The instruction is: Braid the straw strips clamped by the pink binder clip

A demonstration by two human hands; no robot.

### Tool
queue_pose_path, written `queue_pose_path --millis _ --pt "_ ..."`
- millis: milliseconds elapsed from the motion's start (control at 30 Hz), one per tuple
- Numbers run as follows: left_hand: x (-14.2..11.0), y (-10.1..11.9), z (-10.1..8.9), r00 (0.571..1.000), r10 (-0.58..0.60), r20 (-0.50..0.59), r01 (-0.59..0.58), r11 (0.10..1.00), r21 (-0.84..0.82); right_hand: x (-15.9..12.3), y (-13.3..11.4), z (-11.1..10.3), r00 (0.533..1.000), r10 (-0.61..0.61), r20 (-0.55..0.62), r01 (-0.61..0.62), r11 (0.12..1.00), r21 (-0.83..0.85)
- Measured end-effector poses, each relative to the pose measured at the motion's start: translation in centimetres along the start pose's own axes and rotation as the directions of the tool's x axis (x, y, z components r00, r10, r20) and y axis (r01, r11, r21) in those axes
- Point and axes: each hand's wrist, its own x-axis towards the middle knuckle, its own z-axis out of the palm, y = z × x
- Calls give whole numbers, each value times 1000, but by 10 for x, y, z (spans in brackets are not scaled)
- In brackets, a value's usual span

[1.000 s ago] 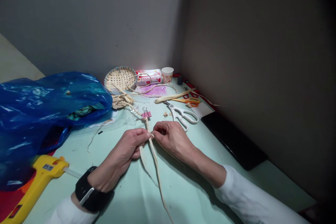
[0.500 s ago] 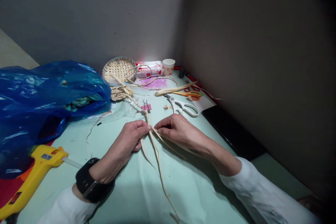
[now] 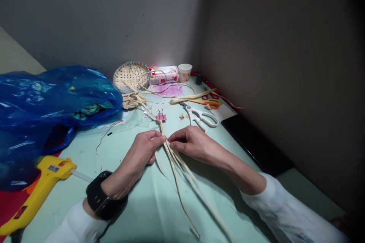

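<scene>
A pale straw-like braid (image 3: 162, 125) runs toward me from a pink binder clip (image 3: 161, 117). Just below it, my left hand (image 3: 145, 145), with a black watch on the wrist, pinches the strands between thumb and finger. Close on the right, my right hand (image 3: 192, 142) has thumb and fingertips drawn together at the loose strands (image 3: 182, 169), which fan out toward the front edge. One flat strand (image 3: 160, 166) hangs beneath my left hand. The exact grip of my right fingertips is partly hidden.
At left lie a blue plastic bag (image 3: 57, 102) and a yellow glue gun (image 3: 48, 182). White scissors (image 3: 202, 117), orange scissors (image 3: 211, 102) and a black flat object (image 3: 256, 144) are at right. Behind stand a woven basket (image 3: 131, 76) and paper cup (image 3: 185, 73).
My right hand has shifted slightly right, away from my left fingers. Long strands that were near my right hand now spread downward between both arms. My left hand keeps its pinch.
</scene>
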Motion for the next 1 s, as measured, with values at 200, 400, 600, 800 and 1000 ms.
queue_pose_path --millis 200,400,600,800,1000 --pt "-1 3 2 1000 -26 -15 26 999 -20 2 0 10 994 57 -89 -58 998 -8" --pt "-1 3 0 1000 9 27 -9 1000 -20 3 -2 10 992 61 -114 -61 998 6" --pt "2 -4 2 996 84 -30 -78 983 163 1 -5 15 971 49 -235 -72 993 -93" --pt "3 -5 0 995 99 6 -99 982 160 0 -11 24 951 -3 -308 -44 988 -145" --pt "-2 -1 1 994 67 83 -73 995 74 -2 -20 31 949 1 -316 -89 961 -262"
